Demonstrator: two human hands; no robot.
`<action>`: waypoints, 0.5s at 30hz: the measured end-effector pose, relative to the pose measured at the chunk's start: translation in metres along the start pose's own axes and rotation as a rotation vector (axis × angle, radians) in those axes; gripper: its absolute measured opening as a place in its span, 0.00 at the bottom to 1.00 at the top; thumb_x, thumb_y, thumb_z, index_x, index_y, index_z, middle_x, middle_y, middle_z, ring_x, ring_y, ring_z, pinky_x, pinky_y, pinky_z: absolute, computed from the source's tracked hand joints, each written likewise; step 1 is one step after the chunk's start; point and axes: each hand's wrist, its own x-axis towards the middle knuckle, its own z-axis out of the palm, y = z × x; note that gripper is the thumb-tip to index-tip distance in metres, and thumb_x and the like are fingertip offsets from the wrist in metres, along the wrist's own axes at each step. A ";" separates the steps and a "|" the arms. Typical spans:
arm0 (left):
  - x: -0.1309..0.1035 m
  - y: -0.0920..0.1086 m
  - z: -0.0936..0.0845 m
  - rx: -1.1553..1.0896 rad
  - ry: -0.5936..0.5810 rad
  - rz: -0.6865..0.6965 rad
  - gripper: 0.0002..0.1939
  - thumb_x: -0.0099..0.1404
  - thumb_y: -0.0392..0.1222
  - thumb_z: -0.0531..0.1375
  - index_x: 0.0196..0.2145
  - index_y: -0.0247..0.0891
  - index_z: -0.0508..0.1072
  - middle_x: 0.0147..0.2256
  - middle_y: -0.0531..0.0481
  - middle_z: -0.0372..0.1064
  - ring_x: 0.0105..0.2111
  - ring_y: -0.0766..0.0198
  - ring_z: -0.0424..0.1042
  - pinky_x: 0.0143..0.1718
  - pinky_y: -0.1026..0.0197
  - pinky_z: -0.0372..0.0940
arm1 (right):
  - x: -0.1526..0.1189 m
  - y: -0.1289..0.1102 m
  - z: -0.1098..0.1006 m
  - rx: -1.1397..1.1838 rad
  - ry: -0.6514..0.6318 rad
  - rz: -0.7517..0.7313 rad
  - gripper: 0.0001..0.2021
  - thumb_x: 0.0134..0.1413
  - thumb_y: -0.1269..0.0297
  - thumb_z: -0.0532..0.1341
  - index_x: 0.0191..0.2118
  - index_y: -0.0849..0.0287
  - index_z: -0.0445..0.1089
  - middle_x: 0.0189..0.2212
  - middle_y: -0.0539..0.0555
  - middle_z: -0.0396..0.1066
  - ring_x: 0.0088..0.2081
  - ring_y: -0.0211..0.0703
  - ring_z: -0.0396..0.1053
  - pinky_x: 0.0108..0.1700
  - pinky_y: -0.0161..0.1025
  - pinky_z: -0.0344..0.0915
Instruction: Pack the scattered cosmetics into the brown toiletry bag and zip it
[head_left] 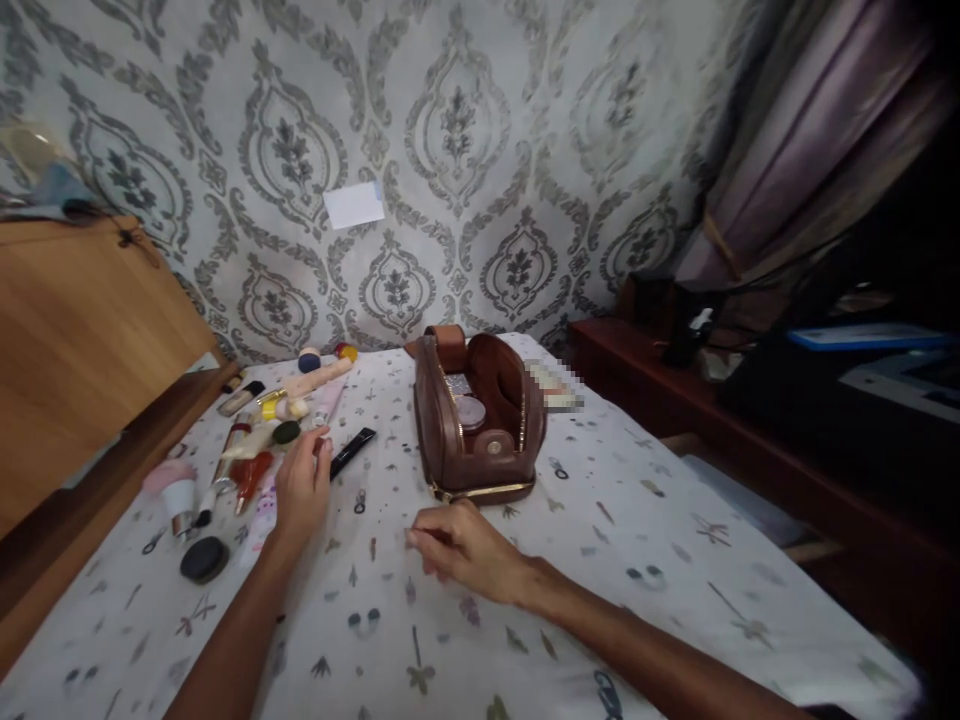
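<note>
The left hand [303, 485] is reaching beside a black tube [353, 453], toward the patterned cloth's [630, 500] left edge; the right hand [461, 545] is curling before a brown bag [476, 466]; both grips look unclear.

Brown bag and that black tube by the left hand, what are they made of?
The brown bag looks like smooth leather, maybe imitation: it has a soft sheen. Its zipper teeth seem metal, shining gold. The black tube is probably plastic, dark and slightly shiny.
</note>
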 end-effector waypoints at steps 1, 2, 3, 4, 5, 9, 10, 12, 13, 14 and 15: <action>0.002 -0.004 -0.002 0.032 0.002 -0.017 0.18 0.72 0.47 0.48 0.48 0.35 0.70 0.38 0.43 0.73 0.39 0.53 0.72 0.42 0.52 0.66 | 0.011 0.006 0.007 0.151 -0.056 0.106 0.17 0.58 0.52 0.59 0.27 0.59 0.67 0.19 0.48 0.68 0.18 0.34 0.63 0.22 0.31 0.55; 0.004 -0.008 -0.003 0.072 -0.009 -0.024 0.17 0.71 0.46 0.48 0.48 0.35 0.70 0.36 0.44 0.73 0.38 0.53 0.71 0.41 0.52 0.66 | 0.022 0.011 0.013 0.300 -0.076 0.192 0.16 0.55 0.50 0.61 0.30 0.60 0.69 0.19 0.48 0.70 0.18 0.34 0.64 0.22 0.31 0.56; 0.006 -0.011 -0.004 0.119 -0.036 -0.017 0.17 0.71 0.46 0.49 0.48 0.35 0.71 0.35 0.44 0.72 0.38 0.52 0.70 0.41 0.52 0.65 | 0.033 0.015 0.018 0.438 -0.068 0.255 0.17 0.52 0.50 0.64 0.32 0.61 0.71 0.20 0.49 0.71 0.18 0.34 0.66 0.22 0.31 0.56; 0.007 -0.014 -0.005 0.174 -0.073 0.003 0.17 0.71 0.46 0.49 0.47 0.35 0.71 0.34 0.44 0.72 0.38 0.52 0.70 0.41 0.52 0.65 | 0.042 0.019 0.022 0.566 -0.039 0.299 0.17 0.50 0.50 0.65 0.34 0.62 0.72 0.21 0.49 0.72 0.19 0.34 0.66 0.23 0.31 0.57; 0.007 -0.016 -0.005 0.236 -0.118 0.032 0.16 0.71 0.47 0.50 0.45 0.35 0.72 0.35 0.43 0.72 0.39 0.51 0.69 0.43 0.51 0.64 | 0.050 0.021 0.026 0.682 0.001 0.329 0.17 0.49 0.51 0.67 0.34 0.62 0.73 0.22 0.50 0.73 0.20 0.33 0.67 0.24 0.30 0.58; 0.005 -0.015 -0.004 0.493 -0.312 0.119 0.15 0.68 0.49 0.56 0.40 0.35 0.76 0.41 0.39 0.71 0.45 0.46 0.66 0.47 0.47 0.62 | 0.065 0.028 0.030 1.047 0.061 0.359 0.14 0.47 0.59 0.71 0.37 0.64 0.75 0.26 0.52 0.76 0.25 0.32 0.71 0.31 0.30 0.63; 0.005 -0.013 -0.004 0.535 -0.352 0.116 0.15 0.67 0.49 0.57 0.39 0.35 0.77 0.42 0.38 0.71 0.46 0.45 0.65 0.47 0.47 0.62 | 0.064 0.029 0.029 1.103 0.046 0.351 0.14 0.47 0.60 0.71 0.38 0.65 0.75 0.27 0.53 0.77 0.27 0.32 0.72 0.33 0.30 0.64; 0.004 -0.010 -0.005 0.573 -0.419 0.093 0.14 0.66 0.49 0.59 0.39 0.35 0.77 0.44 0.37 0.70 0.48 0.43 0.64 0.48 0.45 0.61 | 0.061 0.032 0.028 1.158 0.013 0.335 0.16 0.47 0.61 0.72 0.39 0.66 0.76 0.29 0.54 0.77 0.29 0.33 0.73 0.34 0.30 0.66; 0.004 -0.009 -0.005 0.579 -0.444 0.079 0.13 0.66 0.48 0.60 0.39 0.35 0.77 0.44 0.37 0.70 0.49 0.43 0.64 0.48 0.45 0.61 | 0.060 0.033 0.027 1.164 -0.001 0.331 0.17 0.46 0.60 0.73 0.39 0.66 0.76 0.30 0.55 0.78 0.29 0.33 0.73 0.34 0.30 0.66; 0.005 -0.008 -0.006 0.578 -0.466 0.064 0.12 0.65 0.46 0.61 0.39 0.35 0.77 0.45 0.37 0.70 0.49 0.43 0.63 0.48 0.45 0.60 | 0.058 0.034 0.027 1.162 -0.010 0.330 0.18 0.45 0.60 0.73 0.40 0.67 0.77 0.30 0.55 0.78 0.29 0.33 0.73 0.34 0.30 0.66; 0.005 -0.008 -0.006 0.573 -0.484 0.051 0.11 0.65 0.44 0.61 0.39 0.35 0.77 0.45 0.37 0.70 0.50 0.43 0.64 0.48 0.45 0.60 | 0.057 0.035 0.026 1.160 -0.012 0.329 0.18 0.45 0.60 0.74 0.40 0.67 0.77 0.29 0.55 0.78 0.28 0.33 0.73 0.34 0.31 0.66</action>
